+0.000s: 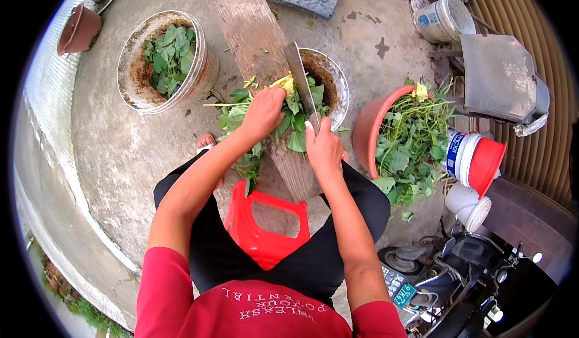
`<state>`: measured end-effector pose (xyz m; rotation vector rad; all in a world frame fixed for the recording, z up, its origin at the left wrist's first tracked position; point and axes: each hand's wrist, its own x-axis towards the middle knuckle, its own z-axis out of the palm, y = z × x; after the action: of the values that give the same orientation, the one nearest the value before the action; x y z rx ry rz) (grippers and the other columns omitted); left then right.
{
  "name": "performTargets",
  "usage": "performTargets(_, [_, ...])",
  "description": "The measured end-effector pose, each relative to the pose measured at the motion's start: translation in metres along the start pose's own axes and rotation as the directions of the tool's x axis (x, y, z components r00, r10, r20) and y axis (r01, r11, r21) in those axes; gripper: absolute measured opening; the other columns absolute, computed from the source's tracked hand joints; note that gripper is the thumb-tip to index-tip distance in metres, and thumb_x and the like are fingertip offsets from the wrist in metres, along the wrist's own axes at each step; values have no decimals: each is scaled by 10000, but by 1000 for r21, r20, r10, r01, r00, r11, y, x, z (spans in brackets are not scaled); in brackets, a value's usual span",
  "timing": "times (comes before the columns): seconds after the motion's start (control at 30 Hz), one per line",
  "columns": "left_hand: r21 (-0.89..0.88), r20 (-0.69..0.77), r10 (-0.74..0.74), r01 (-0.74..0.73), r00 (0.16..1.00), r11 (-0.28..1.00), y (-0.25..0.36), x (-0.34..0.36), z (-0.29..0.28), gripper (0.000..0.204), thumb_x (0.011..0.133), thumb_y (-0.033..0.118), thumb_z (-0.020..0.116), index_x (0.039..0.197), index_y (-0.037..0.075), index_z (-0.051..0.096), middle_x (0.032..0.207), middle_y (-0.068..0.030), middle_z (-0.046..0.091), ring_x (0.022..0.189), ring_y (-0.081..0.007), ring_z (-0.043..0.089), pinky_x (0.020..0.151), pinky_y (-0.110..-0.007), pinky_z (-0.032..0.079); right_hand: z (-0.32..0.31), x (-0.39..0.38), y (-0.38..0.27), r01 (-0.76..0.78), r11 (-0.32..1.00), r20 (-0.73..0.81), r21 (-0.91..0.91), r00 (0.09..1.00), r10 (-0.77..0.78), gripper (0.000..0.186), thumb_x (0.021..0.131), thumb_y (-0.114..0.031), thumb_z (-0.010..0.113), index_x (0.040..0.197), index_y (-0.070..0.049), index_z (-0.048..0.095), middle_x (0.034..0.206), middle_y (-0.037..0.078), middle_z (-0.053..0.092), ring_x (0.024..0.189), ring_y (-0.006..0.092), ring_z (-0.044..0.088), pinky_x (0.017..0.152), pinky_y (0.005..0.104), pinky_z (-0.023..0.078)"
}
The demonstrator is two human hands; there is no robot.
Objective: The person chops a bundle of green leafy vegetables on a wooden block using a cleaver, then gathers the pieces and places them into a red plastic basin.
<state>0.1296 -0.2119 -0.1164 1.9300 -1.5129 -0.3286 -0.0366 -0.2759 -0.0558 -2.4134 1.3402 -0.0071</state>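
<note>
My left hand presses closed on a bunch of leafy green vines lying across a long wooden board. Some stems stick out to its left, and yellowed leaves show just beyond the fingers. In my right hand is the handle of a large knife, its broad blade pointing away from me beside the bunch. To the right of the blade, partly under the board, is a bucket with a dirty inner wall and some green leaves in it.
A white bucket of leaves stands at left. On the right, a reddish-brown tub overflows with vines. A red plastic stool sits between my legs. A motorcycle, stacked pails and a metal-covered box line the right side.
</note>
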Motion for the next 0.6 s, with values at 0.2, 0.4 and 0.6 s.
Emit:
performTargets(0.2, [394,-108,-183,211,977,895,13,-22,-5,530,693,353,680,1080,49,483,1022,-101,472,1012,-306,424,830,-433,313,-8,1,-1,-37,999,17,35,999,37,344,891,-342,527,999,-32,425,678,237,605,647,444,592,564,519,444])
performTargets(0.4, [487,50,-11,-15,999,873,-4,-22,-6,173,727,156,539,880,93,491,829,-66,462,811,-232,450,683,-381,312,-39,-18,-29,262,855,-315,448,941,-123,301,885,-310,570,927,-35,455,666,235,594,636,417,600,521,465,431])
performTargets(0.6, [527,47,62,-78,997,846,-12,-25,4,85,742,169,504,798,105,505,800,-51,471,816,-221,455,689,-369,320,-3,-1,-3,67,998,37,-10,997,-67,334,889,-357,510,962,-38,438,680,220,609,622,431,592,565,527,452])
